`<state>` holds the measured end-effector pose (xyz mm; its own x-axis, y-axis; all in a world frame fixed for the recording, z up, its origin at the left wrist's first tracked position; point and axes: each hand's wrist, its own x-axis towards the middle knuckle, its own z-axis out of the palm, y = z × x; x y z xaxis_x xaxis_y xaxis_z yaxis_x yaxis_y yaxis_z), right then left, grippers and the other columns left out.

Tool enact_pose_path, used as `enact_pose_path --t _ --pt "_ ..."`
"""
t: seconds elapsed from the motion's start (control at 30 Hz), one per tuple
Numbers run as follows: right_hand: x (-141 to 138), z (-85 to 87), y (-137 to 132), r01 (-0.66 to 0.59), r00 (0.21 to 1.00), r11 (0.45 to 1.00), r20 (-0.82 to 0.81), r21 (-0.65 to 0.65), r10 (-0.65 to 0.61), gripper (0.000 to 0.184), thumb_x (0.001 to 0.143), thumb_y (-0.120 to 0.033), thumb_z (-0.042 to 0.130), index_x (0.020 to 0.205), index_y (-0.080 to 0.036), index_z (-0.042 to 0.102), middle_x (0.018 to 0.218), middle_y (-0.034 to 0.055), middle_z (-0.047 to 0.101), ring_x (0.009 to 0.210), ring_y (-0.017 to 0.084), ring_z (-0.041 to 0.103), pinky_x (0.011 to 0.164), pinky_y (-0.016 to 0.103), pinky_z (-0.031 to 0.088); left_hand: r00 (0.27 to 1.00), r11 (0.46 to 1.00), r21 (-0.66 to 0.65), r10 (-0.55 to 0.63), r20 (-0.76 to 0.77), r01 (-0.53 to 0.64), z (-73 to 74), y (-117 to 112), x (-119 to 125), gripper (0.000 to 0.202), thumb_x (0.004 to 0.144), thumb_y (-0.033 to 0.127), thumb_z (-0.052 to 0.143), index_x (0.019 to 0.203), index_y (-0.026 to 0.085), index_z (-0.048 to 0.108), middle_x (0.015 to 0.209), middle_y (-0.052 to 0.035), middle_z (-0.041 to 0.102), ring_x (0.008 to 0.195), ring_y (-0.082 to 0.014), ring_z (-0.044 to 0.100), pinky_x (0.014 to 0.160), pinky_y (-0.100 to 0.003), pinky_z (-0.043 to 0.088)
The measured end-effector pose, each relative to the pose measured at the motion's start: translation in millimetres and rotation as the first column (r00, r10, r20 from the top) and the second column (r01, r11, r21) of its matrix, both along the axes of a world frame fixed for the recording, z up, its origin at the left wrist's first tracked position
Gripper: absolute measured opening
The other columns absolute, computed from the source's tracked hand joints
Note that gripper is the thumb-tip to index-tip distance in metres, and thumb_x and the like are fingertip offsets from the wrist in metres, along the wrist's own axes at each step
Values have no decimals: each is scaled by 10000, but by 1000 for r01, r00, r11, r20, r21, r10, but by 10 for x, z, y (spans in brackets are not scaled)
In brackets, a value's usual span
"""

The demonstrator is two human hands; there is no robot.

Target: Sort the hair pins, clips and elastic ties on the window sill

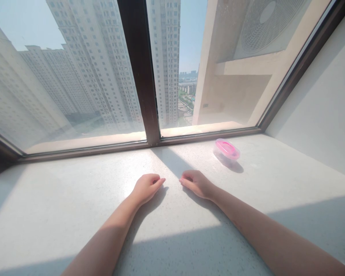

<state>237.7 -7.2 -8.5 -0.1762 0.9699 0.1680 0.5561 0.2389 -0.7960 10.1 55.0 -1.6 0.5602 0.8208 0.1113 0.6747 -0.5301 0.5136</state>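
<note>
Hands, head view: left hand [146,188] and right hand [196,183] lie knuckles-up on the pale sill [74,199], fingers loosely curled together, pinching nothing, tips nearly meeting. The pink-lidded container [227,150] stands farther right, apart from the right hand, near the window frame [207,135]. Judgement: the right hand is better placed to reach it.

Strong sun comes through the big glass window [74,76] and makes the pale speckled stone sill [60,199] very bright. The dark brown window post [138,69] throws a long shadow. The left hand [146,188] and right hand [197,184] have soft shadows. The near sill is shaded. The left pane looks milky. Lines bend near the edges.
</note>
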Motion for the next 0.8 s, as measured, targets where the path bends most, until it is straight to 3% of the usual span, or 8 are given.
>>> enact_pose_path --t 0.8 --pt "-7 20 -10 4 1000 1000 7 -5 -4 255 859 -298 521 638 -170 532 566 -30 483 583 124 433 560 242 333 1000 1000 7 4 13 -4 6 1 4 441 881 469 397 538 194 353 542 28 387 559 -138 398 545 -275 218"
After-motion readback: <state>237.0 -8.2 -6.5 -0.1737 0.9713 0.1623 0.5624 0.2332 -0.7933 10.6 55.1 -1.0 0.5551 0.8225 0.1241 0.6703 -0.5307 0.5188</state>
